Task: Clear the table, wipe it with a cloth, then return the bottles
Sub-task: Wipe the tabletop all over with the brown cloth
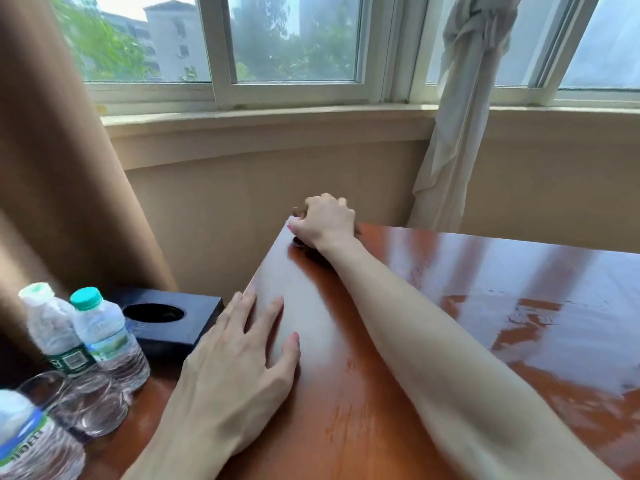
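We see the right hand (325,220) gripping a dark cloth (300,212) at the table's (450,306) far corner, left hand (239,368) flat with fingers spread near its left edge, three bottles (104,337) standing on a lower surface at left.

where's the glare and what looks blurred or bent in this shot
Head view: window light glares in pale streaks across the glossy table; the nearest bottle at the lower left edge is motion-blurred; the right hand on the dark cloth is slightly soft; the window sill bows from wide-angle distortion.
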